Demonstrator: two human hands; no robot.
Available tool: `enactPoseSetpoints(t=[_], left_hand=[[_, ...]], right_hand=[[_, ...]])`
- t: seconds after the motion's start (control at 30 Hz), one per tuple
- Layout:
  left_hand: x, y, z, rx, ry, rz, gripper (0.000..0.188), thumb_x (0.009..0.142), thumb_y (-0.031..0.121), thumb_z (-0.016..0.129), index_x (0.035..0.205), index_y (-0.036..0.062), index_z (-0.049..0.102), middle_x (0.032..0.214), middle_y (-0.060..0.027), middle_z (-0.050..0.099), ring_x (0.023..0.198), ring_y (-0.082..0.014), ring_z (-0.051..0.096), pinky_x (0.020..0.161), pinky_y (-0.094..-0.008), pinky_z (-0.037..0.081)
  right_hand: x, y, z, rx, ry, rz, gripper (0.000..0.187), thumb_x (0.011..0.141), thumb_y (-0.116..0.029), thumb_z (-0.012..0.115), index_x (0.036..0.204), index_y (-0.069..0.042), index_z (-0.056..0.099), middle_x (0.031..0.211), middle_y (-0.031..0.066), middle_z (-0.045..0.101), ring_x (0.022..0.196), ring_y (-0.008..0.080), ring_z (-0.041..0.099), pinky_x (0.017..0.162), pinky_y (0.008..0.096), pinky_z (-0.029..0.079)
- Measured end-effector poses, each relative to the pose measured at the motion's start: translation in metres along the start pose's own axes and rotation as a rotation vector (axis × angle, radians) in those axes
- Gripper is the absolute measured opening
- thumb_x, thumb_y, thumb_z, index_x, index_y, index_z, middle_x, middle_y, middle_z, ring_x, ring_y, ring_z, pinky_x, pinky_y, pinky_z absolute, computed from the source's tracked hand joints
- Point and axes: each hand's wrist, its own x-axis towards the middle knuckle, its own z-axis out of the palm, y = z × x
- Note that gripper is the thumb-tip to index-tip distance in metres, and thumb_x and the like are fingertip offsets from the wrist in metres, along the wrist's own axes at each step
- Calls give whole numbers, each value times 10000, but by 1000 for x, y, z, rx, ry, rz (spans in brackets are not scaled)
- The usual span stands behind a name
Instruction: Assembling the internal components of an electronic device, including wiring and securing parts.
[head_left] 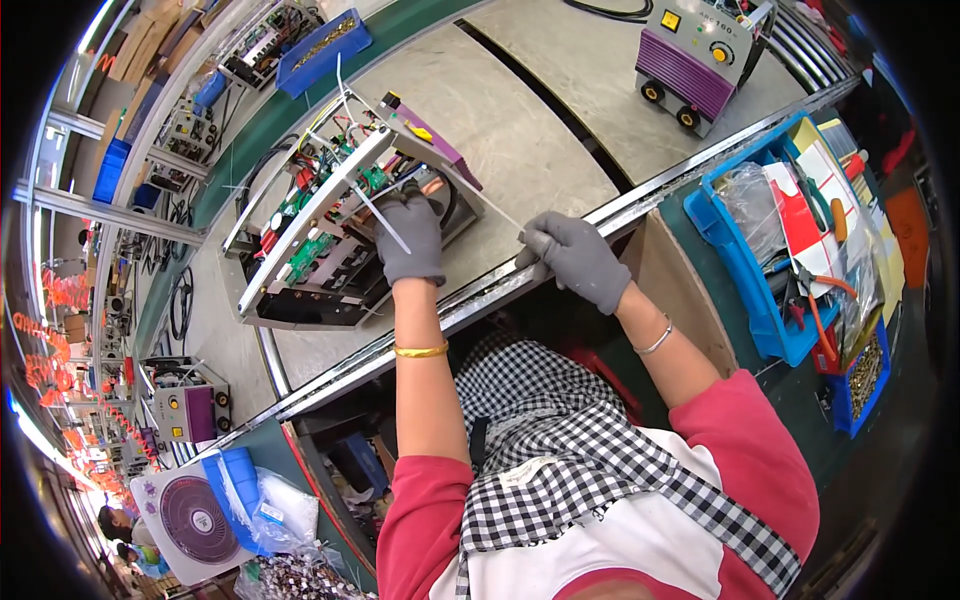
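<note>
Your right hand (577,260), near centre, is closed on a white strap (489,200); your left hand (410,238) reaches into the upper-left machine (316,224), its grip hidden.

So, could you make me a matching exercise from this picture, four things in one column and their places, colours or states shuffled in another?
Column one
1. Left hand
2. Right hand
3. Fan
4. Tool tray

Column two
A. Bright blue, on the right side of the picture
B. Gripping the end of a thin white strip
C. At the lower left of the picture
D. Gloved in grey, reaching into an opened machine

Right pairs: 1-D, 2-B, 3-C, 4-A
</note>
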Motion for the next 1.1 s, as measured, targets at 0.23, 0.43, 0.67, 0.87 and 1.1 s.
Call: enactPoseSetpoints(t=[0.23, 0.43, 0.67, 0.87, 1.1], left_hand=[[4, -1, -8, -295, -40, -57, 350, 1001, 343, 578, 1020, 25, 723, 811, -153, 762, 720, -303, 741, 691, -435, 558], [-12, 9, -39, -422, -278, -10, 240, 1010, 284, 628, 891, 85, 689, 630, 5, 590, 489, -85, 472, 471, -260, 342], [-23, 7, -49, -363, -288, 96, 306, 996, 297, 611, 794, 69, 643, 625, -12, 585, 531, -110, 492, 511, -294, 366], [-22, 2, -51, -315, -318, 148, 304, 982, 288, 606, 810, 41, 647, 627, -35, 595, 567, -141, 536, 550, -317, 406], [-22, 1, -52, -267, -306, 133, 301, 967, 279, 603, 834, 15, 660, 647, -66, 623, 588, -167, 578, 579, -343, 450]], right_hand=[[-2, 6, -1, -315, -138, -177, 287, 1081, -293, 512, 1098, -44, 655, 787, 100, 759, 670, 273, 728, 697, 409, 570], [-5, 5, 14, -403, -146, -282, 290, 1017, -248, 538, 1213, -69, 655, 779, 140, 740, 771, 368, 727, 724, 477, 572], [-10, -10, 31, -622, -185, -366, 375, 965, -238, 559, 1285, -60, 634, 791, 176, 734, 770, 382, 725, 724, 500, 572], [2, -23, 46, -782, 141, -377, 397, 959, -224, 555, 1298, -33, 636, 739, 197, 704, 719, 394, 710, 676, 516, 558], [14, -33, 35, -850, 122, -327, 347, 948, -217, 564, 1234, -30, 628, 772, 219, 703, 718, 425, 699, 670, 529, 556]])
